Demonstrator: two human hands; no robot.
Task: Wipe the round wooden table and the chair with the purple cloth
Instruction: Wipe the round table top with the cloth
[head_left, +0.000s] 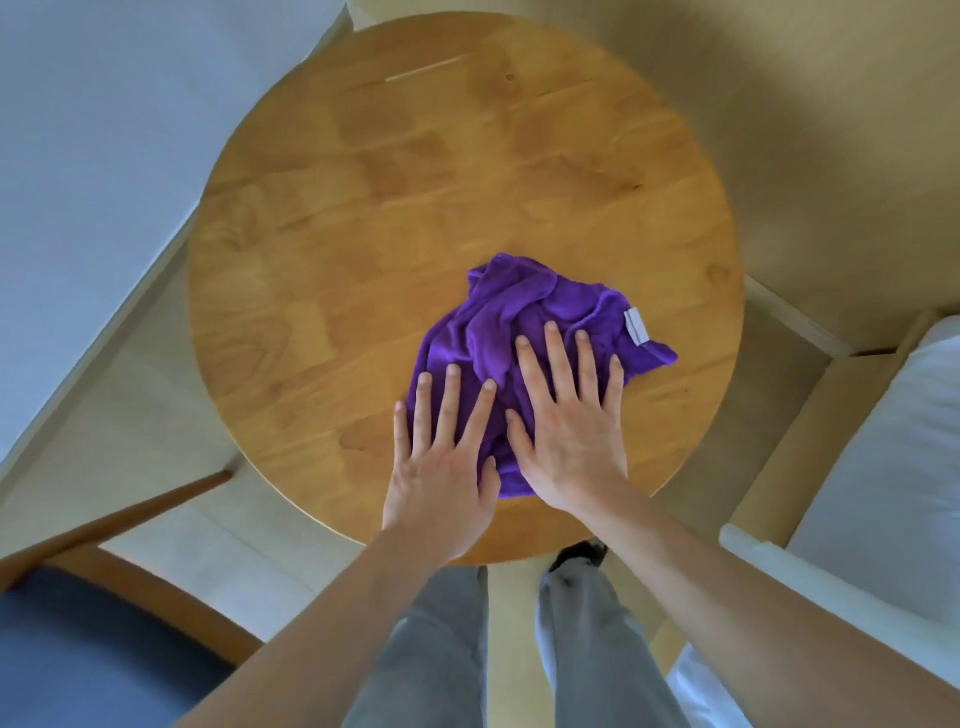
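Head view: both hands flat, fingers straight, left hand (441, 467) and right hand (571, 431) pressing purple cloth (524, 332) bunched on near half of round bench (415, 182). Soft, light, likely to ruck; best held under palms. Far half bare, rim all round; chair (78, 639) near-left.

Pale tiled floor (156, 395); beige wall (805, 130); white cushioned seat (883, 467) at right.

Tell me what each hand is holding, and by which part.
Nothing is gripped. Both the left hand and right hand press flat, fingers straight, on the near half of the purple cloth.
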